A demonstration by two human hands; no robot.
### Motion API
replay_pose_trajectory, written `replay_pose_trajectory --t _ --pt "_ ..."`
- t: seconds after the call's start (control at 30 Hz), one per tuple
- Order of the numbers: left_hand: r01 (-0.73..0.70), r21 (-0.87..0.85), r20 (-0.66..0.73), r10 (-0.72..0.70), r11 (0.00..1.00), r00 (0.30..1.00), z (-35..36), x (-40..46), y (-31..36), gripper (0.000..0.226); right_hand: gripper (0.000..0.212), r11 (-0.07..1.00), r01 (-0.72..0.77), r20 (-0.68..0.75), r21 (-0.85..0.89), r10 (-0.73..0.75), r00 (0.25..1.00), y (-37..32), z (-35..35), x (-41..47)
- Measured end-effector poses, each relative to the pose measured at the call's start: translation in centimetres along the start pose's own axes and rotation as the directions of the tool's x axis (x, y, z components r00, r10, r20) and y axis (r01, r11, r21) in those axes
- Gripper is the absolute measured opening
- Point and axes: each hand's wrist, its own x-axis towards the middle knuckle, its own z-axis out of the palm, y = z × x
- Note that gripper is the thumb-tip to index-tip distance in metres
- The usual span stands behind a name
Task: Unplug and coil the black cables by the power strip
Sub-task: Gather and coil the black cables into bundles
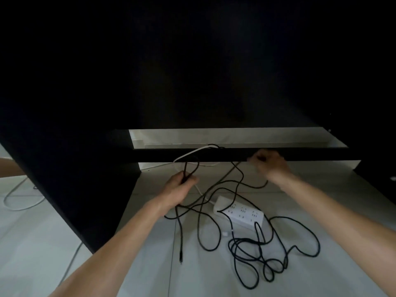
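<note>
With left hand [182, 185] gripping the black cables [267, 254], keep them taut toward 6 o'clock while your blurred right hand [269, 162], grip unreadable, frees the 12 o'clock end.

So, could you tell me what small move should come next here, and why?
Probably draw the right hand back from the dark crossbar, pulling slack. The left hand already grips a few black cable strands, the rest sprawl loose on the floor around the white power strip.
</note>
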Motion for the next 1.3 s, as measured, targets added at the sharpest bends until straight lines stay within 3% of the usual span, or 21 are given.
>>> replay_pose_trajectory --t 0.03,0.1,0.2,0.3,0.4,0.47,0.53,0.6,0.73,0.8,0.9,1.03,1.17,1.3 --pt "-0.007 -0.028 0.005 0.007 1.0 1.0 0.3 -0.3 0.3 0.035 0.017 0.99 -0.03 0.017 0.141 0.027 0.999 -0.7 -0.6 0.0" --pt "-0.054 -0.081 0.049 0.058 0.995 0.997 1.0 -0.8 1.6 0.043 0.022 0.962 -0.054 0.194 0.268 0.001 0.981 -2.3 -0.8 -0.8" --pt "-0.261 -0.129 0.184 0.282 0.957 0.942 2.4 -1.5 3.6 0.037 0.025 0.924 -0.081 0.416 0.375 -0.09 0.905 -4.3 0.6 -2.5" --pt "-0.364 -0.205 0.255 0.409 0.909 0.876 4.0 -1.6 4.8 0.024 0.025 0.923 -0.051 0.414 0.382 -0.122 0.902 -6.3 1.3 -3.6" --pt "-0.305 -0.255 0.241 0.366 0.918 0.899 4.8 -1.6 5.4 0.011 0.026 0.938 0.015 0.335 0.345 -0.138 0.932 -7.6 1.2 -3.9" --pt "-0.281 -0.209 0.224 0.326 0.937 0.919 4.7 -1.5 5.4 0.02 0.026 0.956 0.077 0.277 0.283 -0.159 0.948 -7.7 1.2 -3.7" --pt "-0.243 -0.16 0.21 0.273 0.957 0.939 4.6 -1.3 5.0 0.007 0.024 0.953 0.078 0.249 0.291 -0.155 0.956 -7.6 1.3 -3.4" --pt "-0.189 -0.184 0.188 0.223 0.965 0.956 4.5 -1.2 4.4 0.018 0.023 0.936 0.036 0.269 0.35 -0.137 0.953 -7.2 1.5 -2.6" --pt "0.054 -0.519 0.281 0.111 0.853 0.953 3.9 -1.1 3.4 0.022 0.023 0.848 -0.077 0.341 0.525 -0.126 0.932 -6.0 1.3 -1.6" --pt "0.11 -0.572 0.324 0.101 0.813 0.941 3.6 -1.3 3.4 0.023 0.019 0.788 -0.13 0.393 0.601 -0.151 0.907 -5.5 1.3 -1.3" --pt "0.079 -0.531 0.326 0.118 0.843 0.938 3.4 -1.5 4.0 0.017 0.02 0.702 -0.236 0.434 0.672 -0.116 0.893 -5.1 1.3 -0.9" --pt "-0.042 -0.349 0.313 0.159 0.936 0.936 3.3 -1.0 4.2 0.03 0.021 0.576 -0.363 0.469 0.732 -0.04 0.882 -5.1 1.0 -0.4" --pt "0.156 -0.382 0.504 0.064 0.911 0.861 3.5 -1.3 4.2 0.024 0.039 0.527 -0.381 0.405 0.76 0.075 0.911 -5.2 0.7 0.2" --pt "0.206 -0.451 0.519 0.068 0.868 0.852 3.3 -1.2 4.4 0.024 0.028 0.522 -0.377 0.39 0.765 0.089 0.916 -5.3 0.4 0.1"
